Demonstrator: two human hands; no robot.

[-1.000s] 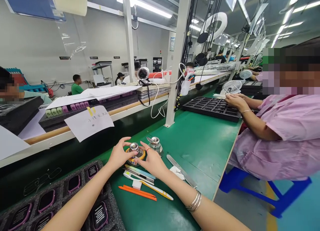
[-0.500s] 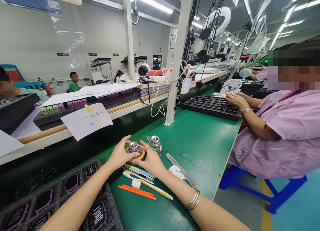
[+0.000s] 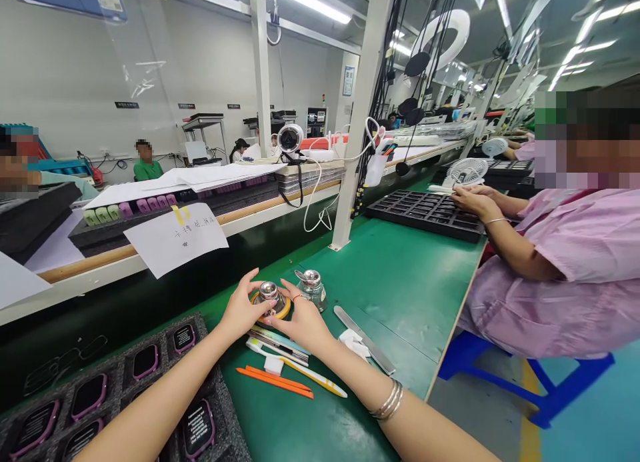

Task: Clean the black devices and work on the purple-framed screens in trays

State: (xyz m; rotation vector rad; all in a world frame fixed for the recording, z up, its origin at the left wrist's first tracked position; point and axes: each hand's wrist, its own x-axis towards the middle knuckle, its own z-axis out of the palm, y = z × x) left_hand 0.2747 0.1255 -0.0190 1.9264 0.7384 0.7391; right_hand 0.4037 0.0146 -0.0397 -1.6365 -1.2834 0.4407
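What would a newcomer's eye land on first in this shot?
The left hand and right hand meet at centre around a chrome-topped dispenser on a yellow ring. Lower left, a black foam tray holds pink-framed smartwatches. At right, a co-worker in a pink smock sits by a black tray.

Electronics assembly factory floor, green workbenches (image 3: 395,295), foam trays (image 3: 117,375) of smartwatches (image 3: 145,362), overhead hanging cables (image 3: 385,55), pink-smocked workers (image 3: 565,295)

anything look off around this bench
A white cable droops in a loose loop below the shelf edge, beside the white post. It looks odd because it hangs untied while the other cables run upward along the post.
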